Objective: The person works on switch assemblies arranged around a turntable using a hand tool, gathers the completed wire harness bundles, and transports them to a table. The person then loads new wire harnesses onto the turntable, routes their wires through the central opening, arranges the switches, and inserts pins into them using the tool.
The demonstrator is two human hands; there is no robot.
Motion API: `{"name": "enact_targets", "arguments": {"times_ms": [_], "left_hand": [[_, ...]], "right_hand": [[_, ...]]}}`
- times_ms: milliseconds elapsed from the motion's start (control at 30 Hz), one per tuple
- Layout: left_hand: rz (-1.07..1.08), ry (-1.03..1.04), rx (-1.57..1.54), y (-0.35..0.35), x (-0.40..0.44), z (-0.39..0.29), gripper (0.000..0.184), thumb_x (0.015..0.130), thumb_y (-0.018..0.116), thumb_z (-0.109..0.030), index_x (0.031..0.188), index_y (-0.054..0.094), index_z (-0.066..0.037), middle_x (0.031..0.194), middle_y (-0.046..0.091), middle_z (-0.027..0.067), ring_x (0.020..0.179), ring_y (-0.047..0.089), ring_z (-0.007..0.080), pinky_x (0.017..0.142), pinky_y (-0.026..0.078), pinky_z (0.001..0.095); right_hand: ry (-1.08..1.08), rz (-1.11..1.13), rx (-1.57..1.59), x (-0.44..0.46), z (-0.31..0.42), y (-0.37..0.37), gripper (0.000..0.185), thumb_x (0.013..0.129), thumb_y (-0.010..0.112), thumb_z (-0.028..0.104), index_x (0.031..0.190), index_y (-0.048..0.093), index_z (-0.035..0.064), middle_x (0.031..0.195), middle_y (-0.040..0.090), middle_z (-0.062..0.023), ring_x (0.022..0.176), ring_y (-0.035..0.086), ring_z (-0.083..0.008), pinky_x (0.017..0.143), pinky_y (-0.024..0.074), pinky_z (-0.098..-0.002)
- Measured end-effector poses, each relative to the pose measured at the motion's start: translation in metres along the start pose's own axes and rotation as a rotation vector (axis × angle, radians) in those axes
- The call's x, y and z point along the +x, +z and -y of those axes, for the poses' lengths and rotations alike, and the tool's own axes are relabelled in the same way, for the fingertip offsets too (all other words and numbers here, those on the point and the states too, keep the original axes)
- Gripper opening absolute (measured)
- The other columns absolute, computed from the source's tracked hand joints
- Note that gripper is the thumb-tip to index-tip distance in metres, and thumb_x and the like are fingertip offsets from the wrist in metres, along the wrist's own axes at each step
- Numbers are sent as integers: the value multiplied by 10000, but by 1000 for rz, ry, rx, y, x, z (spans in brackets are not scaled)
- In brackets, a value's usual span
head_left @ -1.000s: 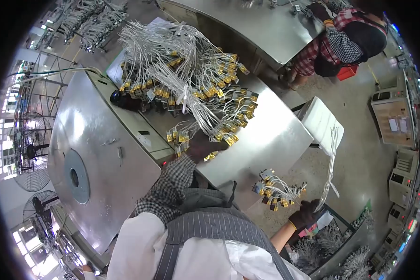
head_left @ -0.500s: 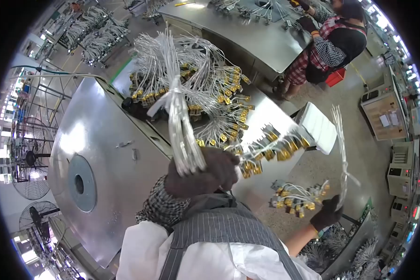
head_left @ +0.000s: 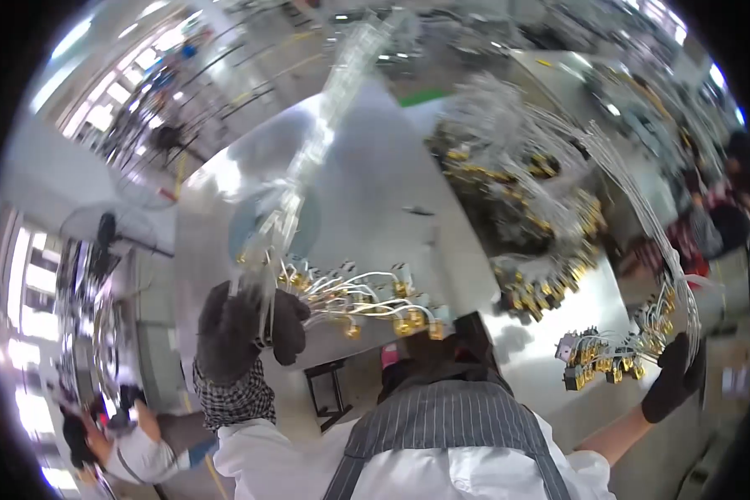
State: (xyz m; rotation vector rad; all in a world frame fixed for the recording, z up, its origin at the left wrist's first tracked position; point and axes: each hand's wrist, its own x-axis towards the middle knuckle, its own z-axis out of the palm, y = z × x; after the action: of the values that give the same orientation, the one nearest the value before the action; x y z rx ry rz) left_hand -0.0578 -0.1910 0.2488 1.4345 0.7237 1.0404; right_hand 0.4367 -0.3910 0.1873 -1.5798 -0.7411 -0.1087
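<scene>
Bundle of silvery, gold-ended cables (head_left: 308, 158), gripped in the dark-gloved left hand (head_left: 233, 337), has swung to ten o'clock, clear of the silvery cable pile (head_left: 517, 200) at two, while the dark-gloved right hand (head_left: 673, 383) grips a second such bundle (head_left: 659, 237) at three o'clock.

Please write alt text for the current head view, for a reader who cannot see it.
The person's gloved left hand holds one bundle of pale cables, and the right hand another bundle. Between them, farther ahead, a big pile of cables lies on a metal table; the picture is partly blurred.
</scene>
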Motion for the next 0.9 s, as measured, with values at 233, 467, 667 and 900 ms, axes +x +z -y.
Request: {"name": "enact_targets", "arguments": {"times_ms": [233,467,667,900], "left_hand": [[-342,-324,438,-198,-68,-28,704,983,292,-599,865,670,-17,540,531,21,414,441,90,394,320,232],[-18,-404,1282,-373,-40,78,294,883,566,-253,1108,603,-67,669,624,110,651,609,270,632,495,401],[263,-474,1574,-373,15,66,357,959,438,-306,1289,509,-191,1011,627,154,924,628,332,787,507,454],[491,-154,1477,-330,40,91,339,964,409,-288,1227,545,-121,1038,643,147,933,642,333,819,510,453]], "right_hand": [[-31,564,170,-22,119,198,250,884,656,130,1107,640,16,886,660,-60,574,504,-62,477,374,-218],[-196,1186,-104,-111,205,404,400,855,700,308,1110,635,7,833,669,-82,539,536,-121,505,430,-289],[-505,1310,-427,-179,198,492,369,875,633,386,1029,659,51,911,686,-165,807,642,-321,729,499,-407],[-524,1418,-688,-217,205,537,347,877,599,392,1035,646,86,941,669,-201,911,630,-398,790,496,-474]]}}
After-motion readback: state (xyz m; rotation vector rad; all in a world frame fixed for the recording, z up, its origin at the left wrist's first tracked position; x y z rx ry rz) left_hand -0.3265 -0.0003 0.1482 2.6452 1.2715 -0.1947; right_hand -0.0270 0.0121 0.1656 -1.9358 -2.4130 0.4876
